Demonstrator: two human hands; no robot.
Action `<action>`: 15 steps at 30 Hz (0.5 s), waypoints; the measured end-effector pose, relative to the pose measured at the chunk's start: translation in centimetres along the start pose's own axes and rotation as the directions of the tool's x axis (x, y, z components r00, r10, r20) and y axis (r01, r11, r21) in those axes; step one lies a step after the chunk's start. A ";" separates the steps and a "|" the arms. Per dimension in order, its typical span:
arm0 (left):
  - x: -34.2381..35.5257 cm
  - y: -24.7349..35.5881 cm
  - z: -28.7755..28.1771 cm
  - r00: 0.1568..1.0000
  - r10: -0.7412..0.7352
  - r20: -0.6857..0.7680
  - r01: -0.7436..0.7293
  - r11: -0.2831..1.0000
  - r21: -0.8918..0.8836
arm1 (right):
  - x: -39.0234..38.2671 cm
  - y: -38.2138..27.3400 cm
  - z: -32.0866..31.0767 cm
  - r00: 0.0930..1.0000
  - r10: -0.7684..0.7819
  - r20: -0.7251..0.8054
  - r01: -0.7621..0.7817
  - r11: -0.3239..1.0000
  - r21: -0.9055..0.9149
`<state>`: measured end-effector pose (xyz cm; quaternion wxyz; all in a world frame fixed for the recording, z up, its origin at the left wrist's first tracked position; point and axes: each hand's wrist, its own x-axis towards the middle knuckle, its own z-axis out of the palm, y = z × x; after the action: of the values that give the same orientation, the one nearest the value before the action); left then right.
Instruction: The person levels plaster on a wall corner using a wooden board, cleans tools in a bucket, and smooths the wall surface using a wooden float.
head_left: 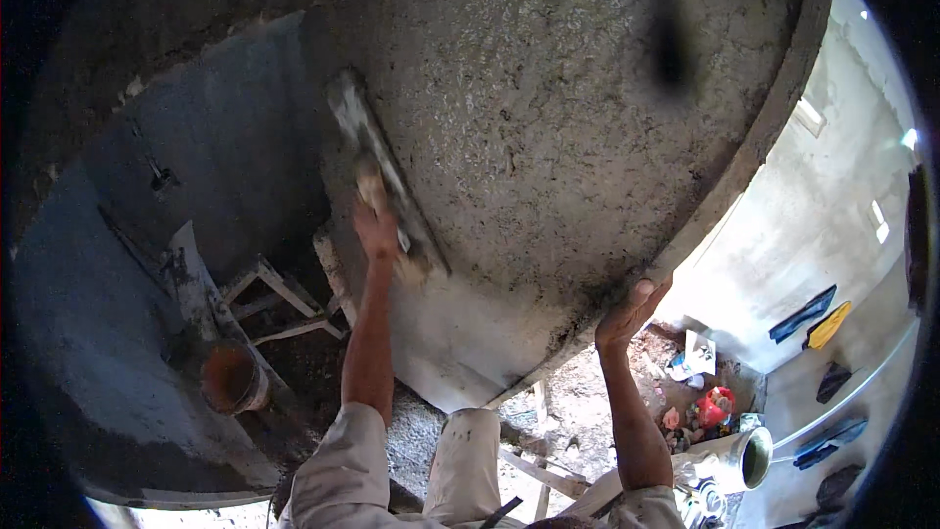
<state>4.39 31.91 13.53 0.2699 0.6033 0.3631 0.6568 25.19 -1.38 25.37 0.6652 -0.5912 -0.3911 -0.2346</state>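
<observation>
Evenly, then: float [394, 176] against wet mortar [558, 127], free hand at the edge

The float stands slantwise along the mortar, the left hand [375, 227] closed around its wooden handle [370, 183]. The right hand [625, 321], right of the float and lower, is open, apparently resting its palm against the raised edge [754, 171].

To smooth well, I would keep the blade's full length in contact, tilt its leading side slightly and press evenly, so it neither digs in nor drags material off. Right of the float the coat looks rough and pitted; just below it a paler patch [470, 333] looks smoother, so overlapping strokes should blend the two. The right hand had best press lightly, since a fresh edge could crumble.

The float's working face is turned away, so any mortar beneath it cannot be checked, and the left fingertips are hidden. Well right of the float and higher, a dark blurred streak [671, 49] could be shadow or something near the lens. The bucket [233, 377], left of the float and lower, is too dim inside to read.
</observation>
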 end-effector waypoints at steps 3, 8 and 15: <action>-0.4 -0.4 -5.2 0.931 0.321 -0.175 -0.365 0.783 -0.504 | -1.4 -0.9 1.3 0.997 0.067 0.040 -0.068 0.998 0.019; 9.1 2.2 -10.4 0.926 -0.157 -0.345 0.131 0.987 -0.097 | -2.8 -1.0 2.9 0.980 0.158 0.120 -0.178 0.967 0.181; -5.0 4.8 0.1 0.989 -0.132 -0.068 0.134 0.990 0.035 | -0.7 1.2 0.4 0.988 0.146 0.052 -0.148 0.988 0.033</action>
<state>5.50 25.17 14.37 0.2889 0.5610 0.4242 0.6495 25.61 -0.86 24.11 0.6815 -0.6119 -0.3670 -0.1628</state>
